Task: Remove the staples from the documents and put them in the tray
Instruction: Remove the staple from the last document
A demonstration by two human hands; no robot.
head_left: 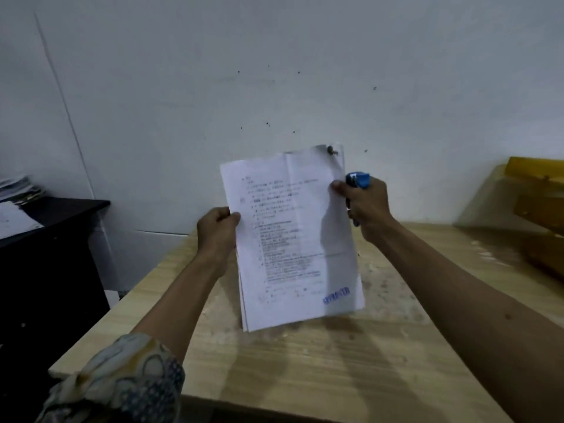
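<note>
Surroundings: pale wall (pixel 274 71) behind, flat, with scattered small dark pits. Black desk (pixel 61 215) at far left, carrying a loose paper pile (pixel 18 186). Yellow box (pixel 537 190) at far right edge, blurred; whether it is open cannot be told. Patterned sleeve (pixel 122 383) at lower left.

Obstructions: nothing lies between camera and sheets. The sheets hide part of the table and wall behind them. A small dark fitting (pixel 331 151) sits at their top right corner; on paper or on wall cannot be told.

Item: document (pixel 293 239), several white sheets, held upright and slightly tilted in the air above the table (pixel 305 377), well apart from the box. Printed text is blurred; blue stamp (pixel 336 296) at lower right; a soft vertical fold runs right of centre; lower edges are fanned.

Left hand (pixel 215 230): fingers curled, thumb pinching the left edge.

Right hand (pixel 366 206): thumb pressed on the right edge, fingers wrapped round a blue plastic remover (pixel 360 180) whose top juts above the knuckles.

Table: light wood, straight grain, matte, with pale worn patches and forearm shadows
</note>
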